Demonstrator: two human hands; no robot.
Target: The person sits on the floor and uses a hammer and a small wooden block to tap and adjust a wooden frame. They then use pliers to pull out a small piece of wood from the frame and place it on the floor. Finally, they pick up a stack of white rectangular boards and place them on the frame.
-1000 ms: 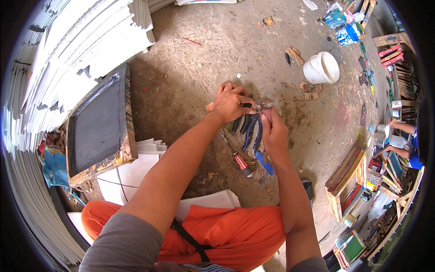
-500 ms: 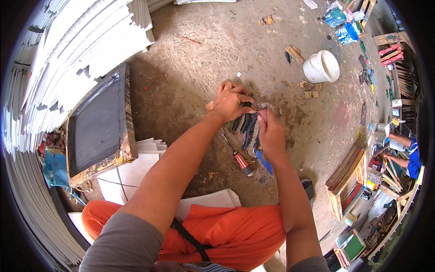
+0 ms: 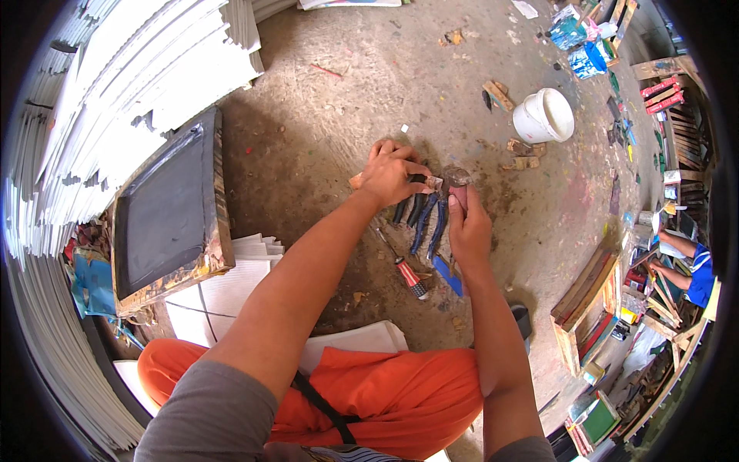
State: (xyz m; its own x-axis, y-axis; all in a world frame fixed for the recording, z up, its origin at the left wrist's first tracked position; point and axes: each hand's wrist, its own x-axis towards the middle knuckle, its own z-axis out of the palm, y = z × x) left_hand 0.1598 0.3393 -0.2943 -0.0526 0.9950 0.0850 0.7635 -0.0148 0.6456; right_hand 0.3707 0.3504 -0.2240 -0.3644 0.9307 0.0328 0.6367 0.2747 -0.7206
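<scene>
On the concrete floor before me, my left hand (image 3: 394,173) pinches a small pale piece with brown edges (image 3: 434,184); its kind is unclear. A flat reddish-brown piece (image 3: 459,192) is gripped between the thumb and fingers of my right hand (image 3: 470,223), just right of the left fingertips. Below the hands lie tools with blue handles (image 3: 423,223) and black handles (image 3: 416,208); their heads are partly hidden. A screwdriver (image 3: 410,277) with a red patterned handle rests nearer to me. Beside it lies a blue strip (image 3: 447,276).
At left, a wood-framed dark panel (image 3: 165,204) leans near tall stacks of white sheets (image 3: 138,77). A white bucket (image 3: 531,119) stands right of the hands, near wood scraps (image 3: 499,95). Wooden frames (image 3: 589,300) and another person's arm (image 3: 673,273) are at far right.
My right hand has drawn slightly to the right, away from the left fingertips, with the reddish-brown piece in it. My left hand stays in place.
</scene>
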